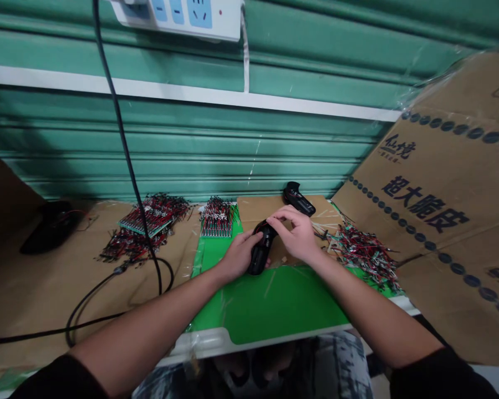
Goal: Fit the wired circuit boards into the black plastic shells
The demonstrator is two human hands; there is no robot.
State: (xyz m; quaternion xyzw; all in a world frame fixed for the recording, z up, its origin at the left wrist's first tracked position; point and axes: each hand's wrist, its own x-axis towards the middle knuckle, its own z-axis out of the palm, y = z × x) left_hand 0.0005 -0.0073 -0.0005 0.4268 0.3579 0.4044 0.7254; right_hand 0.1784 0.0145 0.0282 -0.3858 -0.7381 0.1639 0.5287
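Observation:
My left hand [240, 256] is wrapped round a black plastic housing [260, 252], held just above the green mat [270, 305]. My right hand [296, 233] is closed over the housing's top end, fingertips pinching at it; thin red wires show there. A second black housing [299, 198] lies on cardboard just behind my right hand.
Piles of red-wired small circuit boards lie at left [149, 224], centre back [218, 217] and right [363, 254]. A black cable [120, 138] hangs from a white power strip [183, 15] and loops on the table. A large cardboard box [444, 205] stands right. A dark object [52, 226] sits far left.

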